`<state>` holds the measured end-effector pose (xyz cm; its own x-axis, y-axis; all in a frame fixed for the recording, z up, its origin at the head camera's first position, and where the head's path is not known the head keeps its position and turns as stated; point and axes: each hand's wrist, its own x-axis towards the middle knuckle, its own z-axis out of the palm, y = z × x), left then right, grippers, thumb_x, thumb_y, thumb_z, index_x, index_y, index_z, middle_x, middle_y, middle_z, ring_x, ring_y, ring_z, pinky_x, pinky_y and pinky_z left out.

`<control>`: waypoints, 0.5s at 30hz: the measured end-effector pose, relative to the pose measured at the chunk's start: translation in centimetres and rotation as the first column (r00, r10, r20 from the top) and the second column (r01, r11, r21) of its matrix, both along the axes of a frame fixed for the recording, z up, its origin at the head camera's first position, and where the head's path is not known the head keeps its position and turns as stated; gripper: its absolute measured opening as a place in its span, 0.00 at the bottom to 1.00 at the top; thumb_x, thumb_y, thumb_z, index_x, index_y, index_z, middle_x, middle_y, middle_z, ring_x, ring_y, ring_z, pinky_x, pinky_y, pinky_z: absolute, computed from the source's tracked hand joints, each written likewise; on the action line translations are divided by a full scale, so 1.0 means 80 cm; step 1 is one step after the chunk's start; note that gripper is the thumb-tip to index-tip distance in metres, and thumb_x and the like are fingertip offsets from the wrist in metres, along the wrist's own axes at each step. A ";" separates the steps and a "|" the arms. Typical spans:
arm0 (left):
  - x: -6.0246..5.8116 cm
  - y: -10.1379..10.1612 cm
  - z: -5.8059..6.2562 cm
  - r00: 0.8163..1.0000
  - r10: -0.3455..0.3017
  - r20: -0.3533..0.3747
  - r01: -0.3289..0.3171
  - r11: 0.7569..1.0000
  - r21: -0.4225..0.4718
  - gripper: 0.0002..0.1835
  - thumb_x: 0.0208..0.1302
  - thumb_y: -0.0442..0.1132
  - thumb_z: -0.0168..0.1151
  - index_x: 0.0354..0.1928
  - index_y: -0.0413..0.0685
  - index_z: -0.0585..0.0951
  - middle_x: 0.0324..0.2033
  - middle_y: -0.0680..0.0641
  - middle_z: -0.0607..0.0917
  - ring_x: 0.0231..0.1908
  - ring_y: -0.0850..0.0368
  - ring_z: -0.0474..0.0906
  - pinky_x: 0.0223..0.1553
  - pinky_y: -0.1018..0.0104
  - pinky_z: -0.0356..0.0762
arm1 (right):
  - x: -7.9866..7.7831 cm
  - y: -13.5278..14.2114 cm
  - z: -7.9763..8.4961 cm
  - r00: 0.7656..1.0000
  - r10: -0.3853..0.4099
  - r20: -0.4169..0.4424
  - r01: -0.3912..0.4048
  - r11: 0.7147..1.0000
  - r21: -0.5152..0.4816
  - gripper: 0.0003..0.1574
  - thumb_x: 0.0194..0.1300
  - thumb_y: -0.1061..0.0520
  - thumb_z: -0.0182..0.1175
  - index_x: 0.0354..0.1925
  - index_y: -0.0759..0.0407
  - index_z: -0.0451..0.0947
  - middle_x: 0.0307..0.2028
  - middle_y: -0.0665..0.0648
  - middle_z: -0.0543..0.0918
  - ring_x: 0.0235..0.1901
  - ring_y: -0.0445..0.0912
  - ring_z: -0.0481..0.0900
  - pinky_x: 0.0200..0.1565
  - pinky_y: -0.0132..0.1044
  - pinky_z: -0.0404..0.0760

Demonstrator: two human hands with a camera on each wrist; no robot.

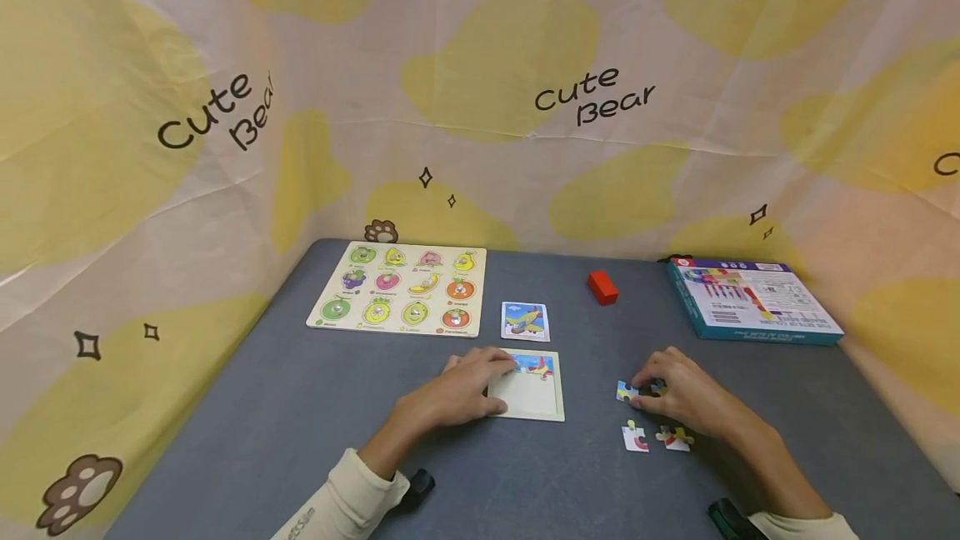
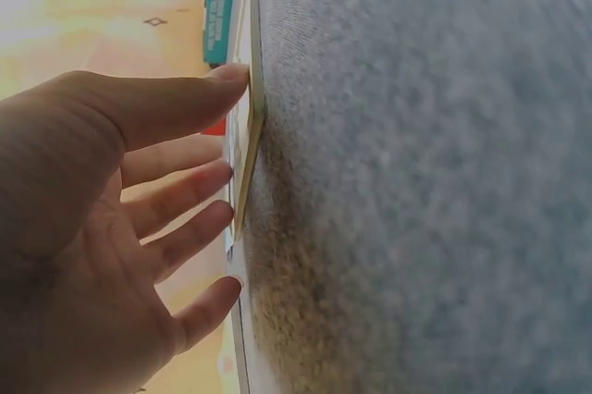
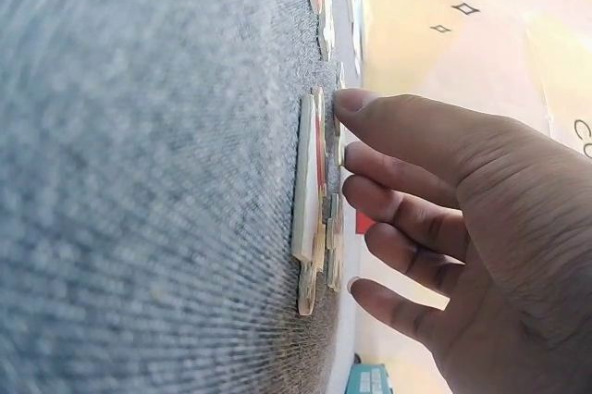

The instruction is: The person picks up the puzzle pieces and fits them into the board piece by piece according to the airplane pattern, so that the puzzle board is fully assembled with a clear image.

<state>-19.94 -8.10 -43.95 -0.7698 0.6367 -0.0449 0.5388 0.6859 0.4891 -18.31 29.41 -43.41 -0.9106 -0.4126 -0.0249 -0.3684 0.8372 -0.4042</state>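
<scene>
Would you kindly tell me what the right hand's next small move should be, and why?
It would probably be best to lift the small, flat blue-and-yellow jigsaw piece: the right hand has thumb and fingertip at that piece's edges, the left hand touches the pale rectangular puzzle tray, and the tray's near part is bare.

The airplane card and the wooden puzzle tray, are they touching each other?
Apart. The head view shows it: a thin strip of gray table lies between the airplane card and the puzzle tray.
</scene>
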 end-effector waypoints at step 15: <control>-0.006 -0.010 0.000 1.000 0.017 0.018 -0.017 1.000 -0.003 0.38 0.66 0.49 0.76 0.74 0.45 0.75 0.71 0.48 0.75 0.70 0.50 0.69 0.60 0.49 0.66 | -0.002 -0.011 0.002 0.997 0.012 -0.074 -0.013 1.000 -0.009 0.11 0.66 0.42 0.74 0.42 0.44 0.90 0.42 0.41 0.81 0.47 0.43 0.73 0.49 0.46 0.76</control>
